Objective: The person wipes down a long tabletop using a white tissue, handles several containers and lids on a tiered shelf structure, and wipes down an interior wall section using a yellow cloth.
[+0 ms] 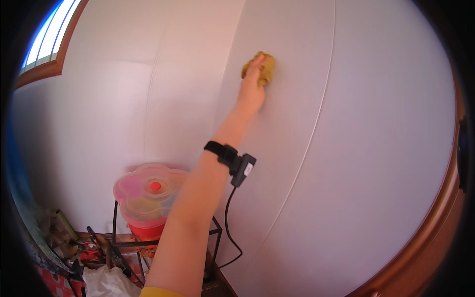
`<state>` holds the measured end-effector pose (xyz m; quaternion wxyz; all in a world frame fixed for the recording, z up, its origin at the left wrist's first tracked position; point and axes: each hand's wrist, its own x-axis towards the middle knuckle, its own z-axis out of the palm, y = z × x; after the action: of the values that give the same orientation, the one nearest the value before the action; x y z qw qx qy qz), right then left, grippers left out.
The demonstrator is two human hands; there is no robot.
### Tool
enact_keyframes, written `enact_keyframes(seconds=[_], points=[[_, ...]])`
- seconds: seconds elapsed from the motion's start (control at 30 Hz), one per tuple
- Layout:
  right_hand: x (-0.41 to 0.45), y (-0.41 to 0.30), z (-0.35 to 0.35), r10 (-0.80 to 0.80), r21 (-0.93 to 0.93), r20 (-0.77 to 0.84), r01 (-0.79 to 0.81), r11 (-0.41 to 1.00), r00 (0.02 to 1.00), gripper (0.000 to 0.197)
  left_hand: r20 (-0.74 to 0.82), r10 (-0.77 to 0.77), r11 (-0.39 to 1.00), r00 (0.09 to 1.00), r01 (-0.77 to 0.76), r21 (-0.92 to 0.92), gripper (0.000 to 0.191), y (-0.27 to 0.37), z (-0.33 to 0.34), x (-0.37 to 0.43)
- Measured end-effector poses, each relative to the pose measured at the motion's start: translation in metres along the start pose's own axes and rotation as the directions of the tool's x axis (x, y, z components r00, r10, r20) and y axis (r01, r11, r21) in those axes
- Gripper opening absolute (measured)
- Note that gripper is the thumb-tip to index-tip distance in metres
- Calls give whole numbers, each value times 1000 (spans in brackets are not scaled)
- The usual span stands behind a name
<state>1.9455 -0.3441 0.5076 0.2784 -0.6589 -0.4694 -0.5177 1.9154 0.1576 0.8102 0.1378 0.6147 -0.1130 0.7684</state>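
Note:
My left hand (253, 83) holds a crumpled yellow-brown cloth (268, 70) flat against the pale wall panel (289, 122), just right of the room's corner. The arm reaches up from the bottom edge, in a short yellow sleeve. A black strap with a small black device (243, 169) sits around the forearm, and a black cable hangs from it. At the bottom right edge, a skin-coloured sliver (375, 294) may be part of my right hand; too little shows to tell.
A clear-lidded, flower-shaped container (144, 185) with a red base stands on a black metal rack (135, 244). Mixed items and white crumpled material (109, 282) lie lower left. A wood-framed barred window (55, 67) is upper left; curved-looking wooden trim (419, 232) borders the right.

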Motion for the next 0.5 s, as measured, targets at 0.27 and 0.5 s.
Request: enact_keyframes(seconds=[0.27, 0.5], points=[[-23, -7, -16, 56, 11, 38, -57, 998, 998, 59, 61, -435, 890, 898, 418, 182, 49, -130, -59, 14], [-10, 1, -8, -19, -29, 23, 19, 999, 1000, 59, 65, -814, 576, 578, 816, -45, 42, -96, -44, 10]])
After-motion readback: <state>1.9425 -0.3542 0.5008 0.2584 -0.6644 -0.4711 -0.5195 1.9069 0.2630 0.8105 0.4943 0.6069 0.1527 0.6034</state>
